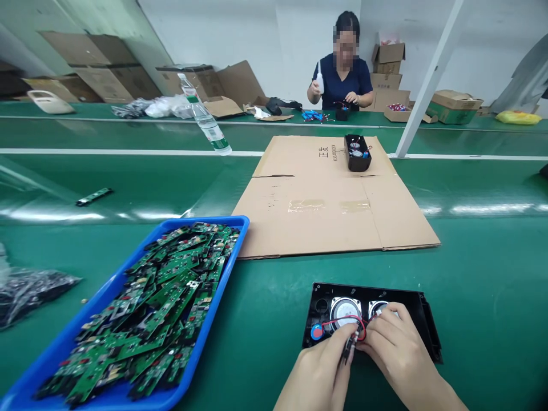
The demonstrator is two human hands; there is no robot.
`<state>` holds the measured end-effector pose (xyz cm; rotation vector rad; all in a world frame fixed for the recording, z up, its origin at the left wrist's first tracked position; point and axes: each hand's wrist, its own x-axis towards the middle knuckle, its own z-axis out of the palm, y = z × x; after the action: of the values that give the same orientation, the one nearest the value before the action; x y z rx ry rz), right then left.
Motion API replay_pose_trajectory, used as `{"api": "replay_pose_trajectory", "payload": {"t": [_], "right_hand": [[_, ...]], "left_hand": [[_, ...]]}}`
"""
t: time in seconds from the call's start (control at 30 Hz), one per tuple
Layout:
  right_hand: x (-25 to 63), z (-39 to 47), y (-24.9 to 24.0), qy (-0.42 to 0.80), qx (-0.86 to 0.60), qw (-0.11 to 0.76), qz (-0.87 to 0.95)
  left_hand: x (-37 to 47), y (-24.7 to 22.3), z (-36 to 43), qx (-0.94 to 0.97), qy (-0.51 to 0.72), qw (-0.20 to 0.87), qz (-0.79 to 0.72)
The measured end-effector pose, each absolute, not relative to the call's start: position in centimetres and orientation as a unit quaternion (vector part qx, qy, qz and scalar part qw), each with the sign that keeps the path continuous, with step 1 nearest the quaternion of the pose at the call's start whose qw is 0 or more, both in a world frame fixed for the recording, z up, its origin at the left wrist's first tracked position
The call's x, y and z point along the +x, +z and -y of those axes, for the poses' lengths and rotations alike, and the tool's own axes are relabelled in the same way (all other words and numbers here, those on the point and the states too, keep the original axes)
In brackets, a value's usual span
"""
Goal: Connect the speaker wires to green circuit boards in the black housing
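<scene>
A black speaker panel (317, 302) lies on the green table at the lower right, with two round speakers (345, 311) set in it. Over its front edge, my left hand (321, 365) pinches a small dark part (349, 347), seen nearly edge-on. My right hand (398, 348) is beside it, its fingers closed near the red and black wires (349, 317) and partly covering the second speaker. What its fingertips hold is too small to make out. A blue round component (317, 331) sits at the panel's left side, joined to the wires.
Left of my hands stands a blue tray (214, 314) heaped with green circuit boards (171, 285). Ahead lies a flat cardboard sheet (317, 228) bearing another black speaker box (358, 154). A water bottle (205, 117) stands behind the tray. A person (346, 74) works at the far bench.
</scene>
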<state>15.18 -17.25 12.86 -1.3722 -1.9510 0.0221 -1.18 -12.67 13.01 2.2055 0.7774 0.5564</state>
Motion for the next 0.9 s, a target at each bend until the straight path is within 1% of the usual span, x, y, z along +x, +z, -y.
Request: {"api": "replay_pose_trajectory", "payload": {"t": [0.1, 0.17, 0.3, 0.43, 0.53, 0.77, 0.9], "right_hand": [[15.3, 17.4, 12.6, -0.005, -0.518, 0.350, 0.780], [15.3, 17.5, 12.6, -0.012, -0.509, 0.332, 0.794], [15.5, 17.2, 13.1, 0.015, -0.525, 0.346, 0.777], [15.8, 16.8, 13.4, 0.082, -0.540, 0.335, 0.768], [15.8, 16.8, 13.4, 0.098, -0.532, 0.338, 0.770], [15.7, 16.7, 13.5, 0.058, -0.522, 0.333, 0.783], [15.8, 16.6, 13.5, 0.038, -0.526, 0.327, 0.784]], "left_hand": [[-1.1, 13.5, 12.3, 0.818, 0.220, 0.424, -0.321], [-1.0, 13.8, 12.2, 0.813, 0.219, 0.435, -0.319], [-1.0, 14.6, 12.0, 0.836, 0.220, 0.400, -0.303], [-0.9, 15.1, 11.8, 0.841, 0.208, 0.413, -0.281], [-0.8, 15.2, 11.8, 0.835, 0.238, 0.414, -0.274], [-0.7, 15.3, 11.9, 0.838, 0.289, 0.374, -0.271], [-0.6, 14.9, 11.9, 0.832, 0.311, 0.381, -0.256]]}}
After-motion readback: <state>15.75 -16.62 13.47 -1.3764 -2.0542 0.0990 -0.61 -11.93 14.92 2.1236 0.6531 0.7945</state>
